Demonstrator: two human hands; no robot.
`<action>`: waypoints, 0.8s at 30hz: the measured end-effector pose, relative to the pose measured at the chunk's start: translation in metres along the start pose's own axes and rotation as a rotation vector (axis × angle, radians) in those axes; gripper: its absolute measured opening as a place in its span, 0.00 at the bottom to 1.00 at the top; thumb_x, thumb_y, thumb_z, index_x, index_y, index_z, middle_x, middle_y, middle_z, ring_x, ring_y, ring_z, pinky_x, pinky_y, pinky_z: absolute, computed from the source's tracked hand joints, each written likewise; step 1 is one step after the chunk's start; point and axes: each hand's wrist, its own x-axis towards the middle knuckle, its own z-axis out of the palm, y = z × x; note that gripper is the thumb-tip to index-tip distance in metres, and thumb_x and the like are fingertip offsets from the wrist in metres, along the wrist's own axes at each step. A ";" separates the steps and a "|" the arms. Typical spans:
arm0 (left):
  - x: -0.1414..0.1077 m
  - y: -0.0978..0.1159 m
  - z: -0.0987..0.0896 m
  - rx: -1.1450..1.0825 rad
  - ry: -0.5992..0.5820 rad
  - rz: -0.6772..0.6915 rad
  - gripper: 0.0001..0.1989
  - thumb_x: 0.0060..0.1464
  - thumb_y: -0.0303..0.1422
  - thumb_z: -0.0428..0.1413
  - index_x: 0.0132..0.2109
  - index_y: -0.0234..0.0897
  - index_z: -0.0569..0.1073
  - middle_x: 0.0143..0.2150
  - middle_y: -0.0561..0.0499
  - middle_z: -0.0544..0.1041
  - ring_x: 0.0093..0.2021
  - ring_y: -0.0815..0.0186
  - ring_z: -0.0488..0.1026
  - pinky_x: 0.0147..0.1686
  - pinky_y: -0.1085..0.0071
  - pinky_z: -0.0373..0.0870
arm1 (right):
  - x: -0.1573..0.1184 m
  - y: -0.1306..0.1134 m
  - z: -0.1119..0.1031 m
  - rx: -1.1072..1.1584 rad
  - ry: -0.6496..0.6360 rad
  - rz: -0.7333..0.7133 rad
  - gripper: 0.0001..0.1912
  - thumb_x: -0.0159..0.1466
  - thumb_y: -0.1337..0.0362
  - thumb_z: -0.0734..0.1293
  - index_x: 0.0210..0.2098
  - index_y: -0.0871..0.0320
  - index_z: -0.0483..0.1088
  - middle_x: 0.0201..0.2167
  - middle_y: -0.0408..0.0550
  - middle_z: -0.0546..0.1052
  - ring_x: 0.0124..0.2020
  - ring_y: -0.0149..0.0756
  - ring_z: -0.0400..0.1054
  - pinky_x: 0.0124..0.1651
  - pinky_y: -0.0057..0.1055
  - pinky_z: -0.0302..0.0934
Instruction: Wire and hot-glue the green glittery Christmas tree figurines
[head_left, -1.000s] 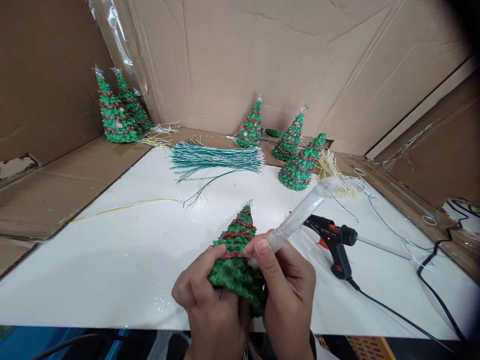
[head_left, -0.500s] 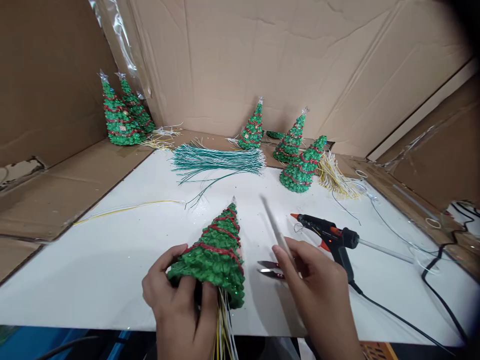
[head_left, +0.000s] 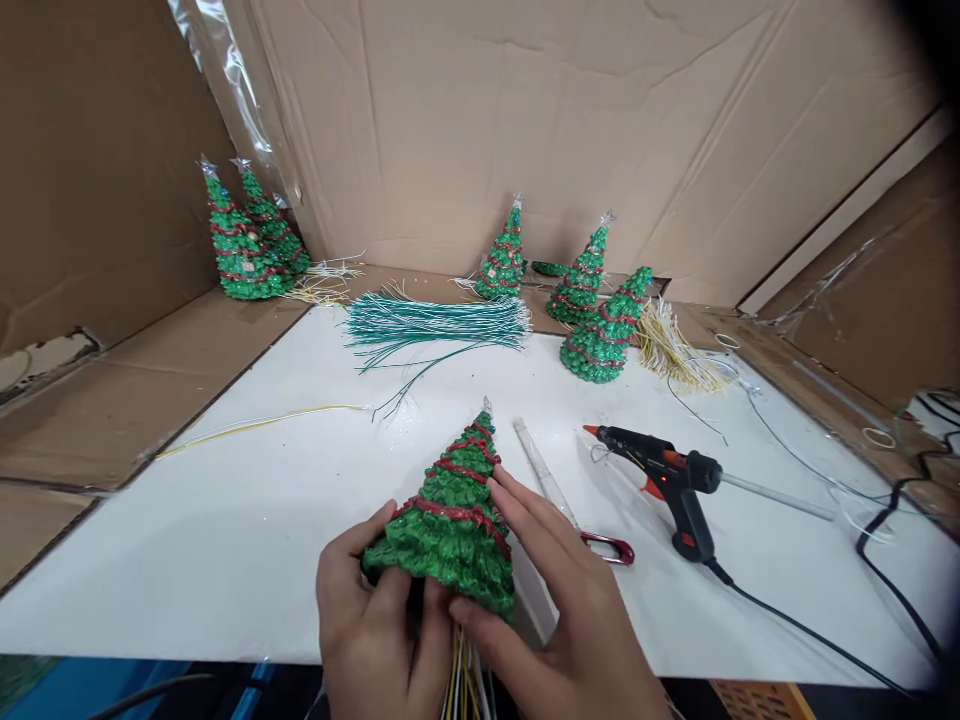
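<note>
A small green Christmas tree (head_left: 457, 510) with red garland and a clear star tip is tilted between my hands, low in the middle of the view. My left hand (head_left: 382, 610) grips its lower left edge, some fingers tucked under the hollow base. Against its right side lie the fingers of my right hand (head_left: 559, 600), the thumb at the bottom rim. White and yellow wires (head_left: 469, 680) hang out below the base. Right of the tree rests a whitish stick (head_left: 544, 465), and thread snips (head_left: 611, 548) with a red handle lie partly hidden behind my right hand.
A black glue gun (head_left: 667, 475) with an orange tip lies at right, its cord (head_left: 810, 630) trailing to the front edge. Green and white wires (head_left: 439, 325) lie at the back. Several finished trees (head_left: 604, 340) stand along the cardboard wall (head_left: 547, 110).
My right hand has put the whitish stick down on the table and moved left onto the tree. The tree and my left hand have shifted slightly right.
</note>
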 end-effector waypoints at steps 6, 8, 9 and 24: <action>0.003 0.007 -0.005 -0.124 -0.068 0.061 0.13 0.65 0.28 0.50 0.54 0.40 0.71 0.65 0.42 0.62 0.62 0.54 0.65 0.60 0.57 0.66 | 0.000 0.001 0.000 0.180 0.054 0.047 0.44 0.64 0.65 0.75 0.74 0.47 0.54 0.70 0.50 0.69 0.68 0.49 0.68 0.67 0.45 0.69; 0.003 0.012 -0.005 -0.175 -0.092 0.053 0.16 0.64 0.28 0.49 0.56 0.41 0.70 0.67 0.42 0.59 0.62 0.54 0.65 0.61 0.56 0.66 | 0.001 -0.001 -0.005 0.229 0.075 -0.001 0.45 0.63 0.70 0.74 0.74 0.46 0.53 0.72 0.48 0.66 0.71 0.47 0.63 0.69 0.44 0.66; 0.003 0.015 -0.004 -0.208 -0.100 0.027 0.17 0.64 0.28 0.49 0.58 0.41 0.69 0.67 0.42 0.58 0.61 0.55 0.67 0.61 0.57 0.67 | 0.002 -0.002 -0.007 0.239 0.084 -0.044 0.44 0.63 0.72 0.73 0.74 0.46 0.54 0.73 0.46 0.65 0.72 0.46 0.60 0.71 0.43 0.64; 0.002 0.020 -0.005 -0.266 -0.140 -0.001 0.25 0.63 0.27 0.47 0.64 0.48 0.70 0.70 0.41 0.56 0.56 0.53 0.74 0.53 0.57 0.76 | 0.007 -0.011 0.000 0.280 0.112 -0.089 0.41 0.59 0.76 0.72 0.67 0.43 0.61 0.72 0.44 0.67 0.75 0.46 0.56 0.74 0.49 0.58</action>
